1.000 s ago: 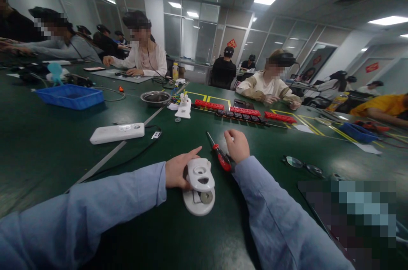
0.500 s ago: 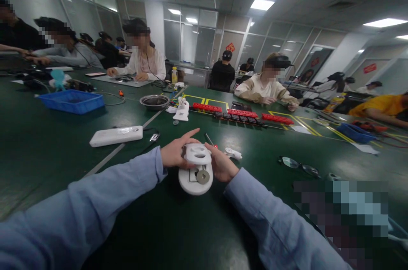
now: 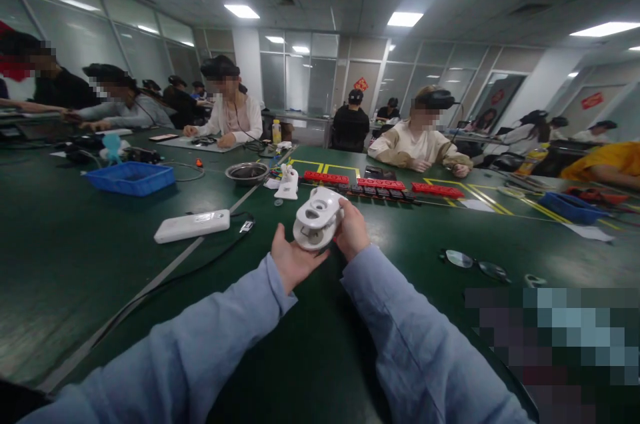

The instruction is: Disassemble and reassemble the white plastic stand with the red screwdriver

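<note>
A white plastic device (image 3: 320,208) with two round openings in its upper plate is held up over the green table (image 3: 280,357). My right hand (image 3: 353,229) grips its right side. Beneath its lower left edge lies my left hand (image 3: 295,260), palm up with the thumb and fingers apart, touching or just under the device. Beyond the device a white part (image 3: 287,184) stands on the table. A white power bank-like object (image 3: 193,226) lies to the left.
A blue tray (image 3: 131,179) and a metal bowl (image 3: 247,173) sit at the left. Red strips (image 3: 381,183) and black blocks cross the far side. Glasses (image 3: 475,264) lie at the right. Several people sit around, one person (image 3: 417,134) across the table.
The device has been raised and tilted, so its upper plate now shows. My left hand has gone from gripping its left side to lying open below it. The view has shifted slightly.
</note>
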Action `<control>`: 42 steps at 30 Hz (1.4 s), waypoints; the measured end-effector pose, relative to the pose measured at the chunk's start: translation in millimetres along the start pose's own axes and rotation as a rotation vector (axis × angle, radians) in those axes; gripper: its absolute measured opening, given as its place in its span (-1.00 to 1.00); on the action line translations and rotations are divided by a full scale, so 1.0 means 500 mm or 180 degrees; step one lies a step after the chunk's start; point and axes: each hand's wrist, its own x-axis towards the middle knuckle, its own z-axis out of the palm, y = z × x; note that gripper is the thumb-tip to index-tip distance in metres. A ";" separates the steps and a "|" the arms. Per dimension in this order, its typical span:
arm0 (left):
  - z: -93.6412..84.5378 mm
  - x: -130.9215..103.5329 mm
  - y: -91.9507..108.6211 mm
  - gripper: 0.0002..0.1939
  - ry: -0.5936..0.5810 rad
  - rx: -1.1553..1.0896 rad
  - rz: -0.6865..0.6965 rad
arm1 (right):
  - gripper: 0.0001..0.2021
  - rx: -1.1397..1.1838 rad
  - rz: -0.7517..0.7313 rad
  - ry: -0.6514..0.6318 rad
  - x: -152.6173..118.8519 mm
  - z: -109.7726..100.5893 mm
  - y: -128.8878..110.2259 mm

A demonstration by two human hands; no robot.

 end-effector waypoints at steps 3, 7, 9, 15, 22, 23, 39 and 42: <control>0.032 0.040 -0.012 -0.53 -0.0030 -0.0513 0.0206 | -0.72 -0.0196 -0.0509 0.0257 0.016 -0.001 0.012; 0.040 0.095 -0.026 -0.70 0.0192 -0.0570 0.0422 | -0.70 -0.0536 -0.1018 0.0101 0.014 0.003 0.016; 0.032 0.115 -0.032 -0.70 0.0331 -0.0582 0.0506 | -0.72 -0.0677 -0.1168 0.0012 0.008 0.009 0.015; 0.014 0.138 -0.024 -0.73 0.0473 -0.0374 0.0752 | -0.75 -0.0741 -0.1260 -0.0119 0.003 0.015 0.014; -0.009 0.123 -0.033 -0.74 0.0484 0.0663 0.0788 | -0.72 -0.0151 -0.0775 0.0512 0.043 -0.015 -0.008; -0.014 0.111 -0.034 -0.74 0.0458 0.0923 0.0768 | -0.74 -0.0042 -0.0683 0.0573 0.046 -0.019 -0.019; -0.214 -0.001 0.130 -0.77 -0.0174 0.6997 0.2385 | -0.88 0.0549 0.0685 -0.0253 -0.061 0.016 -0.090; -0.208 0.018 0.129 -0.78 -0.0336 0.6775 0.2362 | -0.88 0.0368 0.0782 -0.0297 -0.074 0.007 -0.080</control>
